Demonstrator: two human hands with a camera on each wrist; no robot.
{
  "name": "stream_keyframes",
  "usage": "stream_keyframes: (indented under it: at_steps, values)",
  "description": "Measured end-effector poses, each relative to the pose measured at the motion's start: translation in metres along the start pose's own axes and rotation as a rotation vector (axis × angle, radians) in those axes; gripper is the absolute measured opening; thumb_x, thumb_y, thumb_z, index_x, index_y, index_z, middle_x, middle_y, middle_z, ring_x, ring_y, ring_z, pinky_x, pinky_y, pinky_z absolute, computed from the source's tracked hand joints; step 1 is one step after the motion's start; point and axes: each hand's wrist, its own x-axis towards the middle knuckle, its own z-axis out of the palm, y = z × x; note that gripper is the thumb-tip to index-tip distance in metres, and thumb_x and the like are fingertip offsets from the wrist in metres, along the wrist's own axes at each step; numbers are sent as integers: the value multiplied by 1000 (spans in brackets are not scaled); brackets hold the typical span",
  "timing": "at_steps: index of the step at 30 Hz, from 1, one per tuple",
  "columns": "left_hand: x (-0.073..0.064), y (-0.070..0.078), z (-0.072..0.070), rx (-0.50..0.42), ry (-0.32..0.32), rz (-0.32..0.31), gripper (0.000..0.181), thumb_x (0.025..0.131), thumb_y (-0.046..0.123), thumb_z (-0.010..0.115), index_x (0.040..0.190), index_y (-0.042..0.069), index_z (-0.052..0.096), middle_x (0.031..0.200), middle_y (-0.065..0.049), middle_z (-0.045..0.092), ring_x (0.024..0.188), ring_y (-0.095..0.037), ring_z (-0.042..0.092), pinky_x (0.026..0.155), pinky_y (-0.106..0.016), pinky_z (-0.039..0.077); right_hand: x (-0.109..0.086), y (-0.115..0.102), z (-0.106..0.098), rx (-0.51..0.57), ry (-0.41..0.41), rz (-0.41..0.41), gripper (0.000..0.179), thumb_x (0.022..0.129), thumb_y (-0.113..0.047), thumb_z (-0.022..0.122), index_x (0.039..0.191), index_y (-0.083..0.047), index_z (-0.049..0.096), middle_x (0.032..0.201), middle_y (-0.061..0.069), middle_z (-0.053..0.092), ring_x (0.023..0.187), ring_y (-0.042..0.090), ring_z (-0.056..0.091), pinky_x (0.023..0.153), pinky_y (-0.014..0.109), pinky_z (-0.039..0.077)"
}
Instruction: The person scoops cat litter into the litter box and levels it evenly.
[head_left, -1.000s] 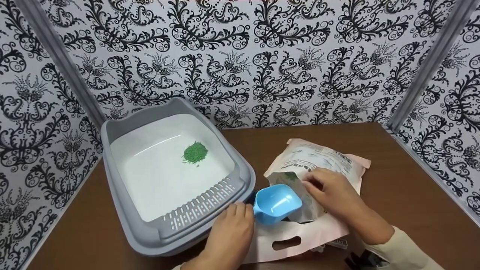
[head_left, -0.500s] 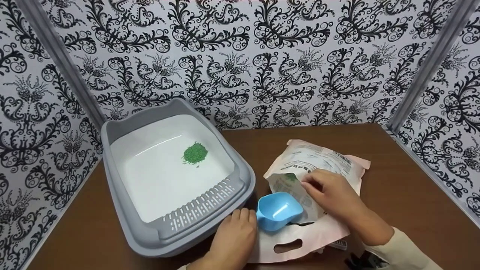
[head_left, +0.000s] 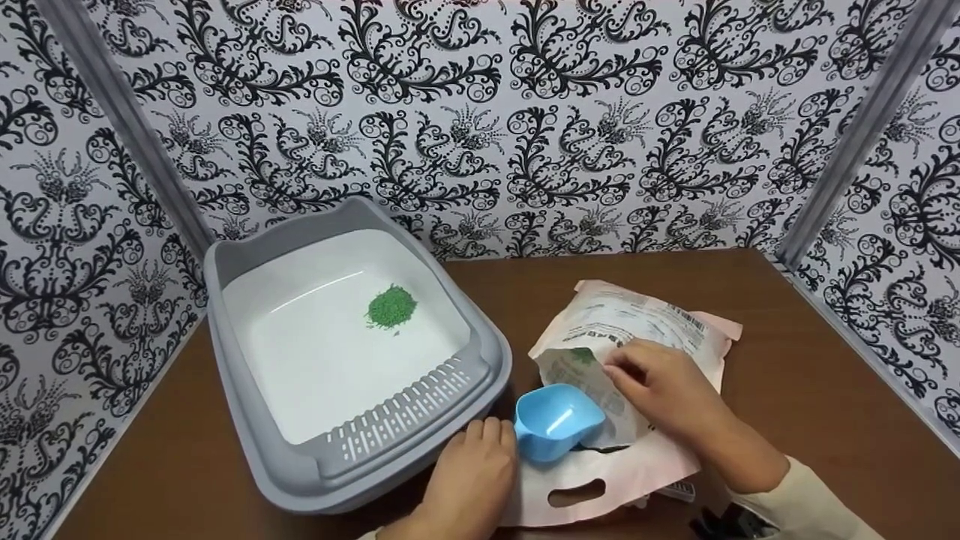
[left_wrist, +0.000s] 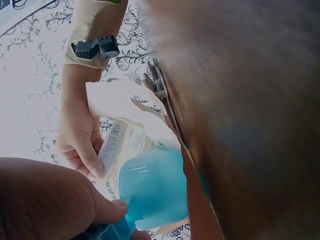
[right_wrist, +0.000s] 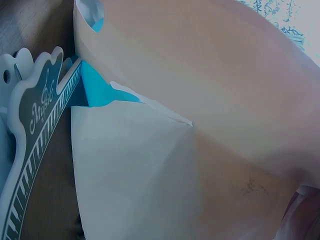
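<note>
A blue scoop [head_left: 551, 424] is gripped by its handle in my left hand [head_left: 472, 469]. Its bowl lies at the torn mouth of a pale pink bag [head_left: 637, 315] and looks bare inside. In the left wrist view, the thumb of my left hand [left_wrist: 65, 200] presses along the scoop [left_wrist: 152, 187]. My right hand [head_left: 667, 382] pinches the edge of the bag's opening, holding it up. A little green shows inside the mouth. Through a gap by the bag [right_wrist: 135, 160], the right wrist view catches part of the scoop [right_wrist: 97, 90].
Left of the bag stands a grey and white litter box [head_left: 499, 349] with a small heap of green granules [head_left: 391, 306] inside. A board with a piano-key pattern [right_wrist: 40, 125] lies by the bag's near end. Patterned walls [head_left: 480, 150] enclose the brown table [head_left: 495, 277].
My left hand and the scoop have shifted slightly right and lower in the head view, down against the bag. The bag's mouth stands a bit wider. My right hand has hardly moved.
</note>
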Motion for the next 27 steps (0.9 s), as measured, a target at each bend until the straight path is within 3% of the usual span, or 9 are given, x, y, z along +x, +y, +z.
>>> stream_keyframes:
  at_steps: [13, 19, 27]
  values:
    - [8, 7, -4, 38, 28, -59, 16, 88, 13, 67, 102, 6, 69, 82, -2, 56, 75, -15, 56, 60, -25, 51, 0, 0, -1, -13, 10, -16, 12, 90, -6, 78, 90, -18, 75, 84, -13, 67, 78, 2, 58, 71, 26, 53]
    - [25, 14, -8, 41, 40, -115, 12, 87, 15, 68, 96, 8, 72, 77, -1, 56, 73, -14, 58, 57, -26, 50, 0, 2, -1, -36, 31, -61, 10, 90, -5, 77, 88, -14, 74, 83, -11, 66, 75, 2, 55, 68, 26, 51]
    - [49, 22, -12, 75, 28, -122, 9, 85, 16, 72, 90, 9, 75, 72, 0, 56, 67, -13, 55, 52, -25, 49, 0, 1, -1, -22, 23, -47, 12, 89, -4, 78, 88, -15, 74, 83, -13, 66, 76, 1, 57, 70, 27, 53]
